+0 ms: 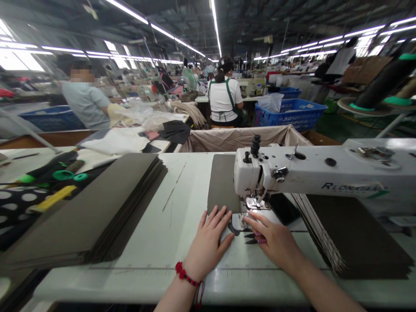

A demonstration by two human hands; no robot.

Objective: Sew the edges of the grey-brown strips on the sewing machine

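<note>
An olive-grey fabric panel [221,184] lies on the white sewing table [172,216] and runs under the presser foot [256,203] of a white industrial sewing machine [292,169]. My left hand [208,242], with a red beaded bracelet at the wrist, rests flat beside the panel's near end, fingers spread. My right hand [271,236] presses near the needle plate, its fingertips almost at the foot. Several small dark pointed pieces [251,238] lie between my hands. Stacks of olive-grey panels sit left [81,212] and right [355,236].
A black phone-like slab [284,208] lies behind the machine's foot. Black thread cones [383,84] stand at upper right. Beyond the table, a fabric-lined bin [234,138], blue plastic baskets [290,113] and seated co-workers [224,93] fill the workshop.
</note>
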